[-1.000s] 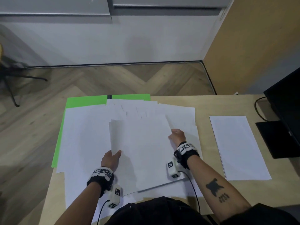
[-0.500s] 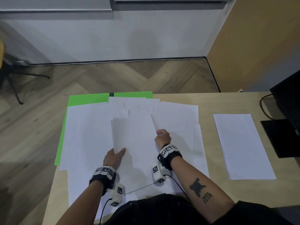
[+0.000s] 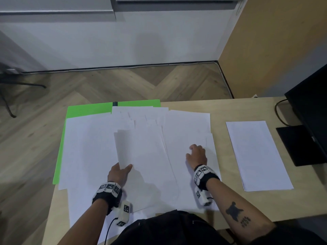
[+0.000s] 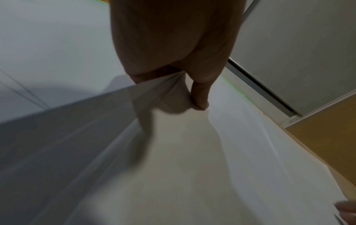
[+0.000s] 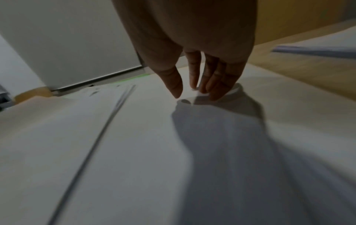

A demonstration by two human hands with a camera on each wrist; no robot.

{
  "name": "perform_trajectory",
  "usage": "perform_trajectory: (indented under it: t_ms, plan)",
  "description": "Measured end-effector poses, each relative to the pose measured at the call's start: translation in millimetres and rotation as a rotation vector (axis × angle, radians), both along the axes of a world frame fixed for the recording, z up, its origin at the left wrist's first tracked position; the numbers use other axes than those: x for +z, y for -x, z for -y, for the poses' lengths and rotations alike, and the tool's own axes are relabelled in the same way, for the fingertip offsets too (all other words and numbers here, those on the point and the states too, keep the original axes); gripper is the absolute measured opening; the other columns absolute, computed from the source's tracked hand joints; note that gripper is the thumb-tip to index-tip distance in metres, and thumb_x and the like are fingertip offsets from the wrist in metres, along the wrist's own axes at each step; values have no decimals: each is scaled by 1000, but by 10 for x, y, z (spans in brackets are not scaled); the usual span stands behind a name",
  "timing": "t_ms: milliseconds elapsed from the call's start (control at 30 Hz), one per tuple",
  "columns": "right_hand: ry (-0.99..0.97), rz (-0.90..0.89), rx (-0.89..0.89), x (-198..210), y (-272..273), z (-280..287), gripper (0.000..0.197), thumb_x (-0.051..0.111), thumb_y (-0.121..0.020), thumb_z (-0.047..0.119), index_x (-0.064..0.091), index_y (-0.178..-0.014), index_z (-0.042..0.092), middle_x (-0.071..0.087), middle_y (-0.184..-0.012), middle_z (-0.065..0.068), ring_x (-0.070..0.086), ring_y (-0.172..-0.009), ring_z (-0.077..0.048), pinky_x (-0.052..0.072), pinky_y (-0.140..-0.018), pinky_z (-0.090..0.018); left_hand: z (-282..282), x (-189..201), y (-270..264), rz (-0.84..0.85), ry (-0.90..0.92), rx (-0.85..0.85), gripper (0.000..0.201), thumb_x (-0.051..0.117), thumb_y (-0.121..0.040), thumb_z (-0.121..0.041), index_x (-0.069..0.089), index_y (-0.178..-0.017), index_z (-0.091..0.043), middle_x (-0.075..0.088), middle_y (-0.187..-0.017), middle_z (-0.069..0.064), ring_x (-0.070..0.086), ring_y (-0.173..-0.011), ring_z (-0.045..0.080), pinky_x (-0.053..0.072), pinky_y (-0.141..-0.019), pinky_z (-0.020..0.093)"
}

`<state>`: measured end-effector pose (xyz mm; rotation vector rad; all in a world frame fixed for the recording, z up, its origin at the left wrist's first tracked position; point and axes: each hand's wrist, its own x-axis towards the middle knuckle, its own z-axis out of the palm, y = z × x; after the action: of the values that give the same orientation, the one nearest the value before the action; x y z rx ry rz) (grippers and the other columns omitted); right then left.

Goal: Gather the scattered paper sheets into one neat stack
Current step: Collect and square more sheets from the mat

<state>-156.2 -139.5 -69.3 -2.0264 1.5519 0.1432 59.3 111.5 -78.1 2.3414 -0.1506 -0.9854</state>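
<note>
Head view: right hand [image 3: 197, 155] moved right, fingers relaxed on sheets [image 3: 185, 131]; left hand [image 3: 118, 174] still pinching lifted sheet [image 3: 141, 165].

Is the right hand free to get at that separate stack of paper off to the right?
Probably yes: the right hand holds nothing, and only bare table lies between it and the separate stack.

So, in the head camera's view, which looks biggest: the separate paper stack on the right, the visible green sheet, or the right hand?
1. Paper stack, clearly the largest.
2. Green sheet: only its uncovered strips count; the rest is hidden under paper.
3. Right hand, the smallest.
</note>
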Motion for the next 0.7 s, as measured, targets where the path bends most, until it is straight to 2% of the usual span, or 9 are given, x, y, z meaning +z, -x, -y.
perform_trajectory:
  t_ms: [133,333,500,633,700]
  plan:
    - [24,-86,-168,-2,329,198,38,59,-92,20,51,-128,10,42,-135,-11,40,-128,-30,45,-92,-42,-6,-6,-5,-4,6,11,31,68,-85,-42,67,-109,-22,72,-101,3,65,-94,30,52,-90,40]
    - [-71,37,-315,-76,442,330,54,66,-82,19,50,-132,6,45,-136,-13,42,-128,-32,45,-100,-44,8,35,16,14,-6,2,31,67,-86,-41,67,-111,-22,71,-100,4,65,-93,30,51,-89,38]
    - [-142,178,-501,-130,412,402,41,74,-69,18,65,-108,11,63,-119,-11,62,-108,-31,54,-92,-40,15,40,23,22,-9,-3,31,67,-87,-40,67,-110,-20,69,-95,3,63,-89,30,50,-86,37]
    - [-102,267,-530,-7,363,354,23,75,-73,13,62,-91,12,67,-102,-9,64,-96,-30,55,-85,-37,14,28,19,15,0,5,32,67,-86,-41,67,-110,-21,69,-95,2,64,-91,30,51,-88,37]
    - [-109,330,-542,42,351,299,17,75,-77,13,62,-87,8,65,-91,-8,64,-90,-29,55,-83,-37,14,16,15,7,2,12,31,67,-86,-41,67,-110,-21,71,-98,3,65,-91,30,52,-89,38]
